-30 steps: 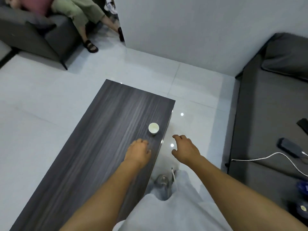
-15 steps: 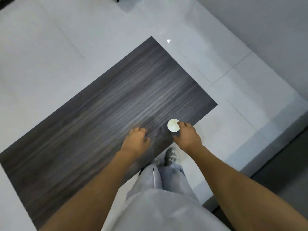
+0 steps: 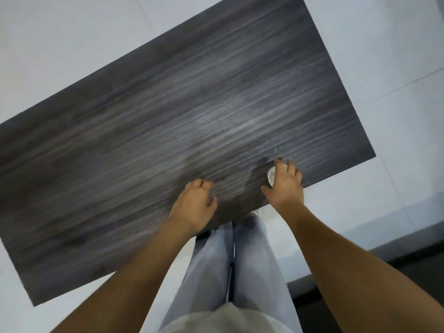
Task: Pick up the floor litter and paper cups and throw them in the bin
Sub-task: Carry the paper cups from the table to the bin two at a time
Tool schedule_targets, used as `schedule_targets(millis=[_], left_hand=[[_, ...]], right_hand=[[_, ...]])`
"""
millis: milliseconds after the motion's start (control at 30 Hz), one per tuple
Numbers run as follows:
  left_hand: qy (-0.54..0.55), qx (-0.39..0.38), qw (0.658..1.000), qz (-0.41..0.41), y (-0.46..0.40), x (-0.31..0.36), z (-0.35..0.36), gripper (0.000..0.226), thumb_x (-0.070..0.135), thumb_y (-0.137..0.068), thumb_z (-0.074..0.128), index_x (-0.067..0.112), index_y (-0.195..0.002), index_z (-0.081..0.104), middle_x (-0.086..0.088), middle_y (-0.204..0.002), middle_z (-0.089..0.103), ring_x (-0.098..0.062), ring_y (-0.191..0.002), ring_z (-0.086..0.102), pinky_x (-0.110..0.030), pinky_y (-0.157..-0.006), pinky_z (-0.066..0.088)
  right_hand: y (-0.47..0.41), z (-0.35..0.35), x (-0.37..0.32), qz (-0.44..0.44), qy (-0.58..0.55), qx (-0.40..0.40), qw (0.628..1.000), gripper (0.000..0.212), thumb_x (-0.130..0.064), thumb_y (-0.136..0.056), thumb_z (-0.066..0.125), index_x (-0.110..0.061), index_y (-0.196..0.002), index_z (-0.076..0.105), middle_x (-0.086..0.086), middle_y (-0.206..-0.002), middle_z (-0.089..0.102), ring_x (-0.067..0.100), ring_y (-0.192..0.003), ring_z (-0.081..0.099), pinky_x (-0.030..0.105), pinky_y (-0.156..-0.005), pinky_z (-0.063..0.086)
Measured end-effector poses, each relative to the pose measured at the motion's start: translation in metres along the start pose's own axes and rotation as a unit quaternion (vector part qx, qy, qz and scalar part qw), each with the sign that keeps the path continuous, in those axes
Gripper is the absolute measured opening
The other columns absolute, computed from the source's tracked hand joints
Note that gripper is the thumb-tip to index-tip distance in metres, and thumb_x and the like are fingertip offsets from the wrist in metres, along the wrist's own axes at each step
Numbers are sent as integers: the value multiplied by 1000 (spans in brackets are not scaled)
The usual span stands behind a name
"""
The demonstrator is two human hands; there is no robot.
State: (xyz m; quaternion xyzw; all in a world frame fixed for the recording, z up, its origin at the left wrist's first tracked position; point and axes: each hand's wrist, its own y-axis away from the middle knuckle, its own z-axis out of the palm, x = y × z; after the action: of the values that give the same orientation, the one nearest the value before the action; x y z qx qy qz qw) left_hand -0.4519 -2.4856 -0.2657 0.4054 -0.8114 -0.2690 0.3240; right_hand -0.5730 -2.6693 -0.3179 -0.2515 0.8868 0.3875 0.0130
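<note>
The right hand (image 3: 284, 186) reaches palm-down, fingers curled round the paper cup (image 3: 272, 176) on the dark table (image 3: 168, 111); the left hand (image 3: 194, 207) hovers loosely curled, holding nothing.

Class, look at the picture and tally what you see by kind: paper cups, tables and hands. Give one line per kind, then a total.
Paper cups: 1, the white paper cup under the right hand
Tables: 1, the dark wood-grain table
Hands: 2, the right hand and the left hand
Total: 4
</note>
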Motion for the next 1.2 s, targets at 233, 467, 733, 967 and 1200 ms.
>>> schedule_targets(millis=[233,467,733,967,1200], left_hand=[[43,9,998,-44,15,-24,6,42,26,-96,48,15,-137,45,-7,-135,45,-24,-126,39,-32,-102,36],[102,55,988,-106,80,-28,-19,41,25,-97,47,14,-136,44,-8,-135,46,-25,-125,41,-35,-103,39],[176,160,950,-203,199,-20,-36,40,26,-96,48,17,-135,44,-8,-135,48,-25,-121,46,-36,-99,41],[210,232,909,-275,297,-41,-23,39,29,-96,48,15,-133,46,-7,-133,49,-24,-119,47,-35,-99,42],[253,292,851,-357,389,-99,21,41,33,-96,46,16,-134,47,-4,-137,49,-22,-121,47,-33,-99,41]], right_hand=[[6,15,-19,-52,30,2,998,63,-13,-87,65,-16,-142,35,11,-152,26,34,-139,24,45,-106,38],[63,-15,-71,-172,64,-59,981,67,-20,-87,67,-22,-145,32,6,-146,33,28,-135,30,41,-106,40],[160,-51,-132,-309,165,-116,929,64,-19,-86,68,-21,-142,36,5,-144,33,28,-131,31,37,-99,41],[248,-43,-178,-408,242,-151,867,67,-20,-87,67,-21,-145,33,6,-146,32,29,-134,29,41,-101,40],[336,23,-235,-492,311,-164,796,65,-17,-88,63,-19,-145,33,5,-149,28,29,-133,27,40,-101,42]])
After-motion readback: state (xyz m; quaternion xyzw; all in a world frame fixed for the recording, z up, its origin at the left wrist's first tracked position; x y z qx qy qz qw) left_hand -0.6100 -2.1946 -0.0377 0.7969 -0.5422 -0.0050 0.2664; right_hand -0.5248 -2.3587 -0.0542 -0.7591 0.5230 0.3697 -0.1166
